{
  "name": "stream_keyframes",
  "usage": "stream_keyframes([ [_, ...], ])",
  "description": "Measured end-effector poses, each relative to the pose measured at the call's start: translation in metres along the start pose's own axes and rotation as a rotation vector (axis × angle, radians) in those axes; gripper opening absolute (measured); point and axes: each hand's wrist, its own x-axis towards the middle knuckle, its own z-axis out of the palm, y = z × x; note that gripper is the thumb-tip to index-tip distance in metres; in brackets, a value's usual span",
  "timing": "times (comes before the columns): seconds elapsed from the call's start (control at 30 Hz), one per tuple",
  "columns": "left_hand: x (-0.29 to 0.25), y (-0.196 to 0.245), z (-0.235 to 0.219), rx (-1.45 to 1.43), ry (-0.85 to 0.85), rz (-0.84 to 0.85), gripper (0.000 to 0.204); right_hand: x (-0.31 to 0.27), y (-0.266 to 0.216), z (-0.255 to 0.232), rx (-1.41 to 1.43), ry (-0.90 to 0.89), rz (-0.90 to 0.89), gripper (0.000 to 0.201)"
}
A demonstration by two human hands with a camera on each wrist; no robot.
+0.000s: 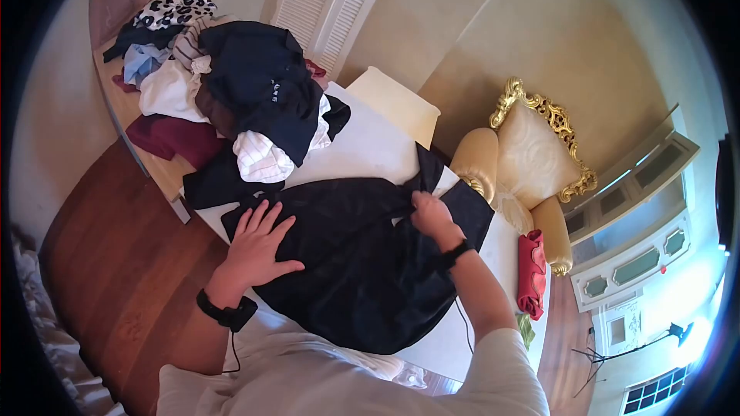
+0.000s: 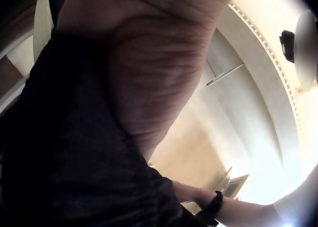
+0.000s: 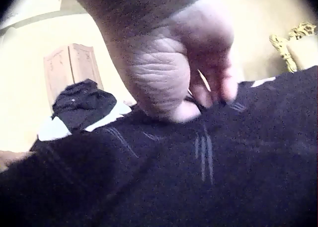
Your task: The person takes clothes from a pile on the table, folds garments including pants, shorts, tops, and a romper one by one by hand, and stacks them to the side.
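A black garment [image 1: 354, 262] lies spread over the white table [image 1: 370, 139] in front of the person. The left hand [image 1: 262, 246] rests flat on its left part, fingers spread; in the left wrist view the palm [image 2: 154, 73] is against the dark cloth [image 2: 74, 137]. At the garment's upper right, the right hand [image 1: 433, 217] pinches the fabric. Seen from the right wrist, thumb and curled fingers of the right hand [image 3: 174, 68] meet on the black cloth [image 3: 248, 152], which shows thin pale streaks.
A heap of clothes with a navy garment [image 1: 254, 69], a white one [image 1: 171, 92] and a maroon one [image 1: 173, 139] covers the table's far left. A gold armchair [image 1: 536, 154] stands beyond the right side. A red rolled item [image 1: 531, 273] lies at the right edge.
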Motion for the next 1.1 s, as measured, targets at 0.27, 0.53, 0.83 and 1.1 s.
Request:
stream_keyframes([
  [0.27, 0.000, 0.001, -0.002, -0.025, 0.039, 0.047, 0.088, -0.005, 0.032, -0.069, 0.401, -0.199, 0.091, 0.025],
  [0.53, 0.000, 0.001, -0.004, -0.044, 0.064, 0.040, 0.086, 0.053, 0.077, 0.040, 0.212, 0.187, 0.443, 0.045],
  [0.83, -0.001, 0.002, -0.004, -0.045, 0.095, 0.047, 0.085, 0.037, 0.133, -0.043, 1.998, 1.053, 0.612, 0.023],
  [1.1, 0.002, 0.001, -0.006, -0.045, 0.047, 0.050, 0.086, -0.064, 0.190, 0.017, 0.580, 0.421, 0.833, 0.046],
])
